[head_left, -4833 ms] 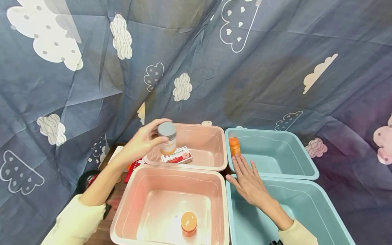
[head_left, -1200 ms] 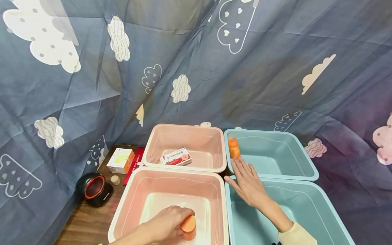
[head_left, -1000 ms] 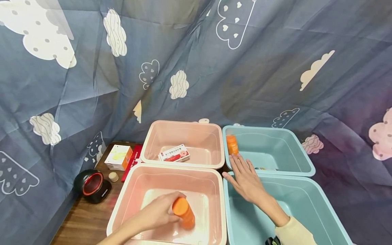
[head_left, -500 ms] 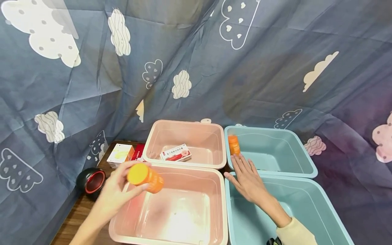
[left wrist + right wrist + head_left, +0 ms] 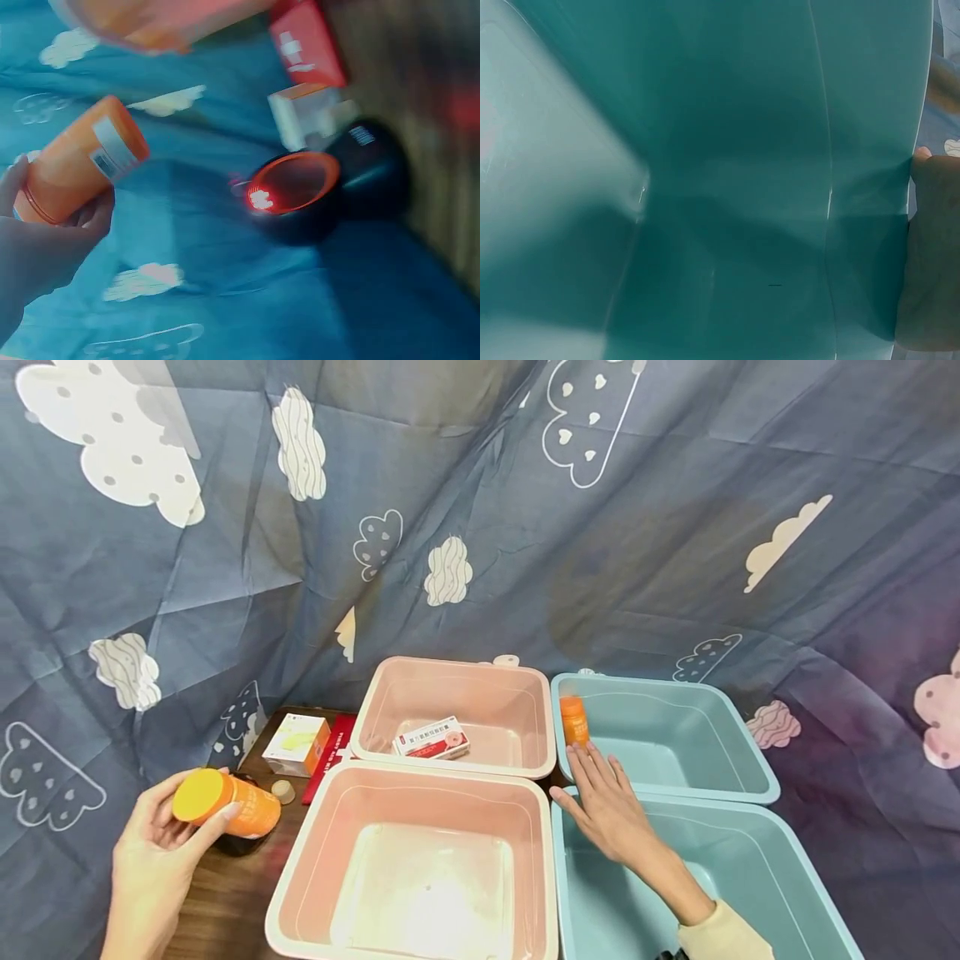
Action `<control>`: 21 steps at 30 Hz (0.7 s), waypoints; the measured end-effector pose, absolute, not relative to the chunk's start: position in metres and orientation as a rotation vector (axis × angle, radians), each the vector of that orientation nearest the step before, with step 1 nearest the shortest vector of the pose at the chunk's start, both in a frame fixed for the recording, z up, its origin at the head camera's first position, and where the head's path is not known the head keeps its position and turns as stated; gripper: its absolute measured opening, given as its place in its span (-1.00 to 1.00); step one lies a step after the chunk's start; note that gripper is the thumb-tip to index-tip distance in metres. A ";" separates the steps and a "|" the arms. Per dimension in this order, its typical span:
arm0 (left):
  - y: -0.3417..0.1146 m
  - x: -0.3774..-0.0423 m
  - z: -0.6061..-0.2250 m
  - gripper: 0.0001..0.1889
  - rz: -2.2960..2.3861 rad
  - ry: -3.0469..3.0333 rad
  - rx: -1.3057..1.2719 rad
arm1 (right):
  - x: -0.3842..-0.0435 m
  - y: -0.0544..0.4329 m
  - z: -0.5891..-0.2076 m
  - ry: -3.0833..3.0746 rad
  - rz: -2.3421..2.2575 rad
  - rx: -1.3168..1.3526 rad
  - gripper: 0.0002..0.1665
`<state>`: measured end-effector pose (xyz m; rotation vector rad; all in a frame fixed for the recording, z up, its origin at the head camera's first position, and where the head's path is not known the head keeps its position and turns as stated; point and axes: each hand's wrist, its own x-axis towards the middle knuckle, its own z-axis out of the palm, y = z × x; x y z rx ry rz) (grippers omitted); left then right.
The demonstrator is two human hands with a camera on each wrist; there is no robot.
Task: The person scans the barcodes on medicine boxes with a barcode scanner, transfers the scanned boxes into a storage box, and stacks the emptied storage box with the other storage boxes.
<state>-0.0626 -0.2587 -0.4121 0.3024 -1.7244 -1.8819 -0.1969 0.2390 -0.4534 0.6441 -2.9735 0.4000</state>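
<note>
My left hand [image 5: 153, 852] grips an orange bottle [image 5: 253, 810] with a yellow-orange lid, tilted sideways at the left of the table. In the left wrist view, the barcode label on the bottle [image 5: 86, 165] is visible. Close by stands a black tabletop barcode scanner [image 5: 371, 176] with a red-rimmed window glowing red; in the head view the bottle hides most of it. My right hand [image 5: 611, 810] lies with straight fingers over the rims of the blue bins. Its fingertips are at a small orange bottle [image 5: 575, 721] in the back blue bin; contact is unclear.
The back pink bin [image 5: 487, 675] contains a white-and-red medicine box [image 5: 433, 739]. In front stand another pink bin [image 5: 427, 789] and a blue bin [image 5: 750, 843]. A white-and-orange box [image 5: 297, 745], red first-aid kit [image 5: 330, 758] and small pale round object [image 5: 282, 791] lie left.
Earlier my left hand held a grey-lidded jar, now out of sight. It then gripped the orange bottle in the front pink bin, lifted it and carried it left. My right hand stayed put.
</note>
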 end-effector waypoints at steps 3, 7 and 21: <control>-0.265 -0.070 -0.432 -0.36 -1.892 -1.734 0.405 | -0.197 0.240 -0.453 -2.971 0.406 0.640 -0.07; -0.269 -0.081 -0.451 -0.40 -1.872 -1.807 0.468 | -0.197 0.240 -0.453 -2.968 0.410 0.642 -0.07; -0.264 -0.102 -0.467 -0.26 -1.316 -2.293 0.641 | -0.195 0.240 -0.454 -2.986 0.440 0.618 -0.05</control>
